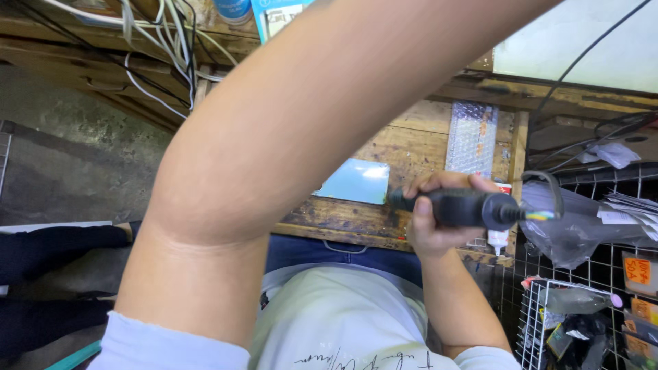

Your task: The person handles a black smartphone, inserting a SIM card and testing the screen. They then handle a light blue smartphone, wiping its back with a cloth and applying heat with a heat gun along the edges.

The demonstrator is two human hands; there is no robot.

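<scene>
My right hand is shut around a black cylindrical tool handle, held level over the front edge of a worn wooden workbench. Coloured wires come out of the handle's right end, and a grey cord loops above them. My left arm crosses the whole view from lower left to the top right; its hand is out of the frame. A pale blue-green rectangular plate lies flat on the bench just left of the tool.
A bubble-wrap strip lies at the bench's back right. A small white glue bottle stands at the front right corner. Wire baskets with bags and packets fill the right side. White and black cables hang at top left.
</scene>
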